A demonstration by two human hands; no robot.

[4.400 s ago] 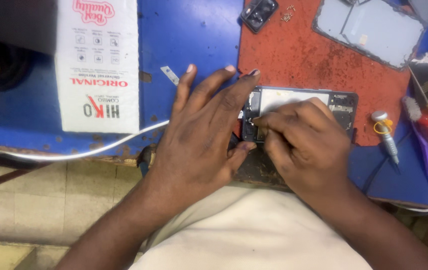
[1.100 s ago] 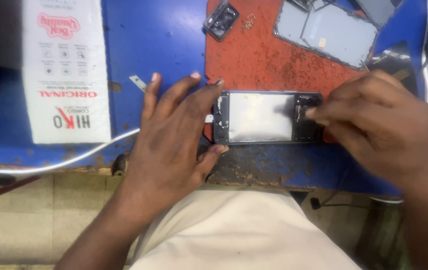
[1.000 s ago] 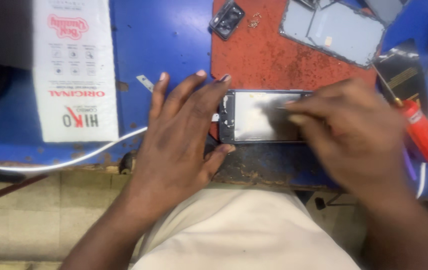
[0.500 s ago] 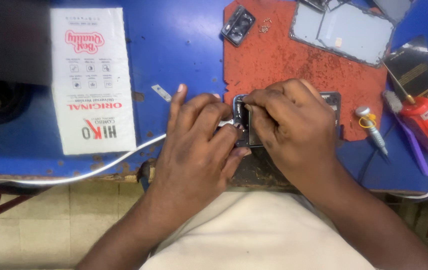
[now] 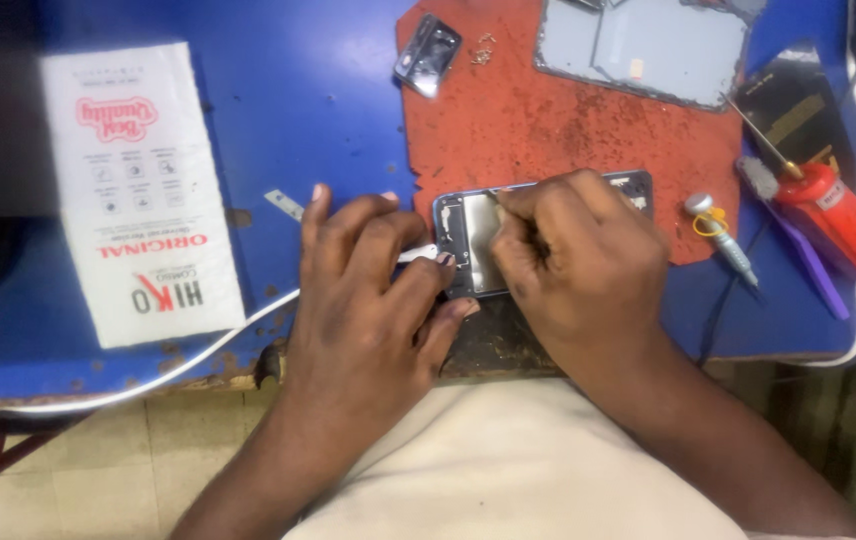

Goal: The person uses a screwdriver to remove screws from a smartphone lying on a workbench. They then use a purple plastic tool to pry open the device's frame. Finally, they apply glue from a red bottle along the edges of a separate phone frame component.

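Note:
An opened phone body point(image 5: 473, 240) lies on a red work mat point(image 5: 548, 130) at the front edge of a blue bench. My left hand point(image 5: 368, 300) rests on the bench with its fingertips pressed against the phone's left end, steadying it. My right hand point(image 5: 578, 270) covers most of the phone, fingers pinched together over its inner plate near the top left. Whether a thin tool sits in that pinch cannot be told.
A white printed packet point(image 5: 138, 190) lies at the left. A white cable point(image 5: 198, 350) runs along the front edge. On the mat sit a grey phone back cover point(image 5: 648, 45), a small camera frame point(image 5: 428, 55) and loose screws point(image 5: 481, 48). A screwdriver point(image 5: 723, 235) and red tool point(image 5: 838, 220) lie right.
Earlier my right hand was at the phone's right end with the inner plate exposed. It has moved left across the phone and now pinches near the top left. My left hand stayed on the left end.

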